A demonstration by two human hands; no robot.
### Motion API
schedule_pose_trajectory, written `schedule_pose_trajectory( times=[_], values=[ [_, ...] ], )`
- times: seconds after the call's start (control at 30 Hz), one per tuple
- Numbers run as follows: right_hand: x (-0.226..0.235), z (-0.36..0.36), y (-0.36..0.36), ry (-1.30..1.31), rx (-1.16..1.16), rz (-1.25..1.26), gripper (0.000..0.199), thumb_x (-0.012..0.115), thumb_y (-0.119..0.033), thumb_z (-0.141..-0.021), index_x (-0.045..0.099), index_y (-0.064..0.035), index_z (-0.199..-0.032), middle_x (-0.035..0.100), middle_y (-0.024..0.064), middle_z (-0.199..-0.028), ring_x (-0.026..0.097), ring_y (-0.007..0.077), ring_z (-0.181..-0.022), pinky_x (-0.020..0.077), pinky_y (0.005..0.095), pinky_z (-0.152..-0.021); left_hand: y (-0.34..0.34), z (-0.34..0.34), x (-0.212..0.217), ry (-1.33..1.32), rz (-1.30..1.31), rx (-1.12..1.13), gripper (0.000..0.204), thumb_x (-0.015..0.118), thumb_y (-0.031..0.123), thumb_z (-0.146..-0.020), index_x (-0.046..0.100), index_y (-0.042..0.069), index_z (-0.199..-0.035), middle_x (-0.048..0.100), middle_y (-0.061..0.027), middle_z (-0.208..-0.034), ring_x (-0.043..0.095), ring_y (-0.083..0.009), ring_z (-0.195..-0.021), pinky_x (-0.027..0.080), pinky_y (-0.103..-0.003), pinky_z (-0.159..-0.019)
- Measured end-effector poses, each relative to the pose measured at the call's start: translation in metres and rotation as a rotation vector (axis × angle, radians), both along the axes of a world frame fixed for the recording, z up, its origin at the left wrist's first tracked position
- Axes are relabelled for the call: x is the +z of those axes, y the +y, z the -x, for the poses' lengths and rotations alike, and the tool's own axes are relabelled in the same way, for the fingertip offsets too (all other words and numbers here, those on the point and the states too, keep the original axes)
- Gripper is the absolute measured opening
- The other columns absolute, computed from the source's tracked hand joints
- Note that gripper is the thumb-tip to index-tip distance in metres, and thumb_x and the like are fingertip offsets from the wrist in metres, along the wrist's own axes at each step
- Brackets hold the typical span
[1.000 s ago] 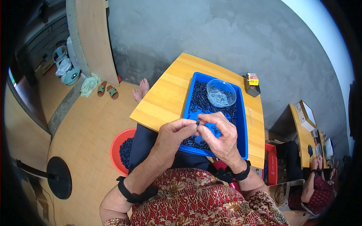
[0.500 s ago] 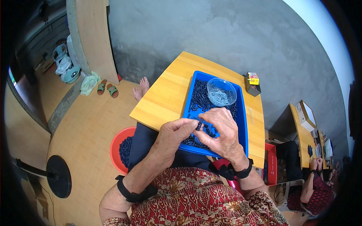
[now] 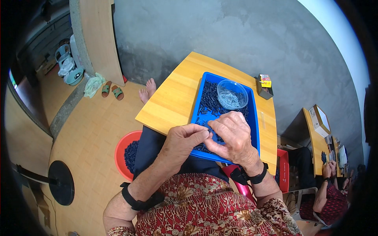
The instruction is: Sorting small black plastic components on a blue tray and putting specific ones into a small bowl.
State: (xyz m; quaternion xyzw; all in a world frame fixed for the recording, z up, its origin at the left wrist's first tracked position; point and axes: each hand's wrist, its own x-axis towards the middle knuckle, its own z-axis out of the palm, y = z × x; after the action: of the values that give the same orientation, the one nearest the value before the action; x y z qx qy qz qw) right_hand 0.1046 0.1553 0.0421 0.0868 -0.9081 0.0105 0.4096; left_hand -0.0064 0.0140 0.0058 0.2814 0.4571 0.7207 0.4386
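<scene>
Over the near part of a blue tray, my two hands meet at the fingertips. A small black plastic part is pinched between the thumb and forefinger of my left hand. My right hand curls in from the other side, its thumb and forefinger closed on the same part, which the fingers mostly hide. Many loose black parts of this kind lie in the tray. Among them, at the tray's far right, sits a clear round tub holding small silvery pieces.
The tray rests on a yellow wooden table. A dark box with a yellow packet stands at its far right edge. On the floor at left is a red basin of black parts. A co-worker sits at another table, right.
The fingers of my right hand have closed in further, so less of the black part shows. The tray and tub stay where they were.
</scene>
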Motion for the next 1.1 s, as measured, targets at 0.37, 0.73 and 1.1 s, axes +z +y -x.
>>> schedule_pose_trajectory(
  times=[0.37,0.73,1.1],
  values=[
    [-0.005,0.003,-0.003,0.033,0.005,0.032,0.021,0.077,-0.007,-0.065,0.063,-0.0052,-0.082,0.055,0.0033,-0.069,0.057,0.0225,-0.068,0.0450,0.0361,-0.064,-0.001,0.001,0.006,0.041,0.015,0.008,0.019,0.067,0.016,-0.092,0.072,-0.001,-0.100,0.071,-0.0046,-0.094,0.063,-0.0088,-0.087,0.049,-0.024,-0.083],
    [-0.001,0.001,-0.001,0.020,0.038,0.021,0.028,0.082,-0.013,-0.063,0.063,-0.0061,-0.083,0.056,0.0024,-0.070,0.058,0.0227,-0.071,0.0443,0.0360,-0.065,-0.004,0.001,0.008,0.060,0.049,-0.032,0.024,0.065,0.019,-0.094,0.072,-0.002,-0.102,0.072,-0.0066,-0.097,0.063,-0.0105,-0.091,0.048,-0.025,-0.087],
    [-0.001,0.002,0.003,0.082,0.039,0.024,0.024,0.079,-0.009,-0.061,0.064,-0.0058,-0.080,0.054,0.0026,-0.066,0.057,0.0224,-0.065,0.0423,0.0355,-0.059,-0.006,0.003,0.013,0.056,0.057,-0.096,0.028,0.062,0.024,-0.096,0.072,-0.001,-0.102,0.071,-0.0042,-0.096,0.062,-0.0084,-0.090,0.047,-0.025,-0.087]
  ],
)
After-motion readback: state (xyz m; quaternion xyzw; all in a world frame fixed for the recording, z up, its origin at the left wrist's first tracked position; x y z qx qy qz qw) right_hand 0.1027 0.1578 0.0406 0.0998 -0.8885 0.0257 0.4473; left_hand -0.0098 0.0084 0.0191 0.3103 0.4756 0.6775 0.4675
